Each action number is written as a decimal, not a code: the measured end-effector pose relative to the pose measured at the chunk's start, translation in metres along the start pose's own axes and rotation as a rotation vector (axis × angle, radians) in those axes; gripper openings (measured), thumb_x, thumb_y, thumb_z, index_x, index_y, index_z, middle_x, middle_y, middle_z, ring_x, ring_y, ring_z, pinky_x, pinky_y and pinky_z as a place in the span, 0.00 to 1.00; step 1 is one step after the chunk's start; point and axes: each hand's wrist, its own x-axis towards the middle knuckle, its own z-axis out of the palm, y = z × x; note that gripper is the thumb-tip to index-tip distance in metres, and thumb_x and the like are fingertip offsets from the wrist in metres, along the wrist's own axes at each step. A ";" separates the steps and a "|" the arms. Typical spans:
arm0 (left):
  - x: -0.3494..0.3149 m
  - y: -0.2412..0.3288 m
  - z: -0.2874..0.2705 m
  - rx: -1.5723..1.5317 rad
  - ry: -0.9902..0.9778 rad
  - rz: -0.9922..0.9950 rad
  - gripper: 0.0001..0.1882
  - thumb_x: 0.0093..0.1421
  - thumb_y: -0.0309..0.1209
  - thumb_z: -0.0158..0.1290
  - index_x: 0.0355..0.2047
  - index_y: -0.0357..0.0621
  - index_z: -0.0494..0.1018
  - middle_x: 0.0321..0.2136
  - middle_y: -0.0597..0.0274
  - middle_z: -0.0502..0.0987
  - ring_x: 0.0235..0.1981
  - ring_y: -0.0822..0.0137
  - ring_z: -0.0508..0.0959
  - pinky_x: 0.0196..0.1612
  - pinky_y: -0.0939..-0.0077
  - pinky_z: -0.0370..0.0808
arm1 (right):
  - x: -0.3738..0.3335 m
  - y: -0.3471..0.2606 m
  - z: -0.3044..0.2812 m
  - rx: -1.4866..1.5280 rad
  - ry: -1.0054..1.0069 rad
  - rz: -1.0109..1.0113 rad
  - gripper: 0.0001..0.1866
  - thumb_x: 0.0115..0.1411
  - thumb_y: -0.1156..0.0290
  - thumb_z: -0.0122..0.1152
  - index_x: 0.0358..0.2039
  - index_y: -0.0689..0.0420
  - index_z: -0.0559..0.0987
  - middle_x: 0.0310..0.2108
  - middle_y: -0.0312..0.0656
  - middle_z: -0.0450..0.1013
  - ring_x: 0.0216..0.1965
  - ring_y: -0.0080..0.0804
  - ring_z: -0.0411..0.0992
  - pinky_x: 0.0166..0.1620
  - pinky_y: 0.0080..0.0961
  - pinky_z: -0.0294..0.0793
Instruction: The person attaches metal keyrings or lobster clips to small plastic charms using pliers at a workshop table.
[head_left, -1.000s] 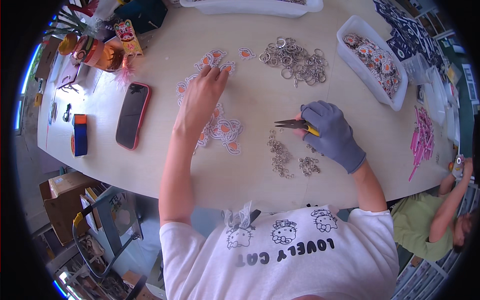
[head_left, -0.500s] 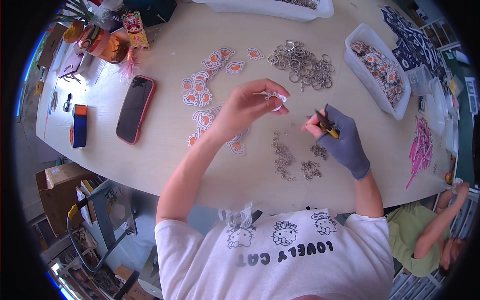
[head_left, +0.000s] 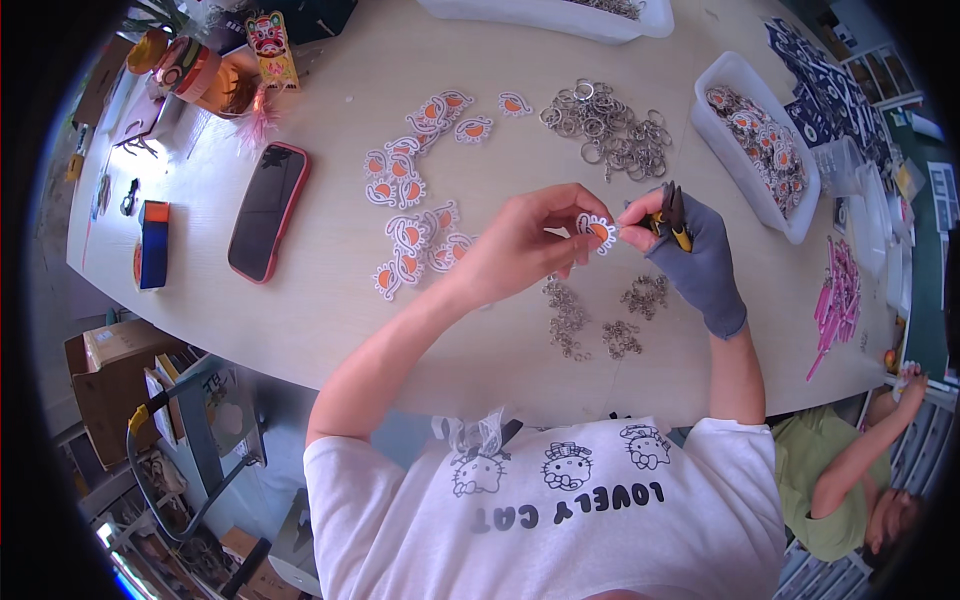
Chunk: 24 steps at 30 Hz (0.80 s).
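My left hand [head_left: 535, 240] pinches a flat white charm [head_left: 598, 232] with an orange centre, its face turned up. A grey fingerless glove covers my right hand [head_left: 700, 260], which keeps small yellow-handled pliers [head_left: 676, 215] tucked in the palm. The bare thumb and forefinger of that hand meet at the charm's right edge; whatever small part they pinch there is too small to make out. Below my hands lie little piles of small metal rings and clasps [head_left: 568, 318]. More loose charms [head_left: 405, 185] are spread to the left, and a heap of metal key rings [head_left: 605, 130] lies beyond.
A white bin [head_left: 705, 125] of charms stands at right, another white bin [head_left: 545, 22] at the far edge. Pink straps [head_left: 838, 300] lie far right. At left are a phone [head_left: 268, 212], a blue-orange box [head_left: 154, 245] and a jar [head_left: 230, 90]. A person in green [head_left: 835, 470] sits at right.
My left hand has moved right and turned the charm face up. My right hand has come up to it, fingertips now at the charm's edge, pliers shifted back into the palm.
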 end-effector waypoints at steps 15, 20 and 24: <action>0.001 -0.014 0.003 0.494 0.233 0.394 0.06 0.59 0.21 0.63 0.37 0.38 0.82 0.32 0.60 0.82 0.30 0.67 0.81 0.33 0.75 0.80 | 0.000 0.001 0.023 -0.115 0.120 -0.102 0.05 0.65 0.74 0.64 0.37 0.60 0.78 0.31 0.36 0.77 0.32 0.18 0.74 0.40 0.20 0.74; 0.003 -0.013 -0.012 0.507 0.306 0.443 0.05 0.59 0.21 0.63 0.37 0.38 0.83 0.32 0.60 0.82 0.29 0.69 0.81 0.31 0.75 0.79 | 0.043 0.012 0.011 -0.426 0.201 -0.279 0.08 0.59 0.73 0.68 0.38 0.59 0.79 0.32 0.41 0.78 0.33 0.37 0.77 0.39 0.31 0.75; 0.003 -0.007 -0.017 0.558 0.421 0.473 0.05 0.60 0.20 0.62 0.37 0.37 0.83 0.32 0.60 0.82 0.28 0.70 0.80 0.29 0.77 0.78 | 0.076 0.044 0.005 -0.948 0.158 -0.515 0.12 0.53 0.69 0.72 0.36 0.54 0.80 0.37 0.37 0.74 0.39 0.39 0.75 0.42 0.39 0.72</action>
